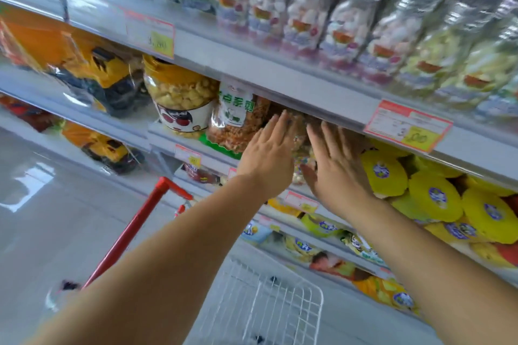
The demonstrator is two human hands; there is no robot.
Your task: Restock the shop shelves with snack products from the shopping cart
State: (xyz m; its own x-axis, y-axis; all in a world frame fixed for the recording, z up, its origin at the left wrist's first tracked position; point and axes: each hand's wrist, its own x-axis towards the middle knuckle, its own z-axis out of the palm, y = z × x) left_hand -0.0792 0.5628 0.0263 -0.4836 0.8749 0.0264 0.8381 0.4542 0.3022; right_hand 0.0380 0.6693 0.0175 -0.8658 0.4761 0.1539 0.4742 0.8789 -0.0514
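Observation:
Both my hands reach into the middle shelf [280, 87]. My left hand [269, 154] and my right hand [336, 168] have straight fingers and press on either side of a clear snack bag [301, 154] with small pale pieces, mostly hidden between them. Left of it stands an orange snack bag with a green and white label [232, 120]. The white wire shopping cart [280, 305] with its red handle [134, 227] is below my arms.
A jar of yellow puffs [179, 95] stands left of the orange bag. Yellow round-lidded packs [434, 199] fill the shelf to the right. Silver-topped bags [350, 14] line the shelf above. Toy trucks [106, 70] sit at the left. Grey floor lies at the lower left.

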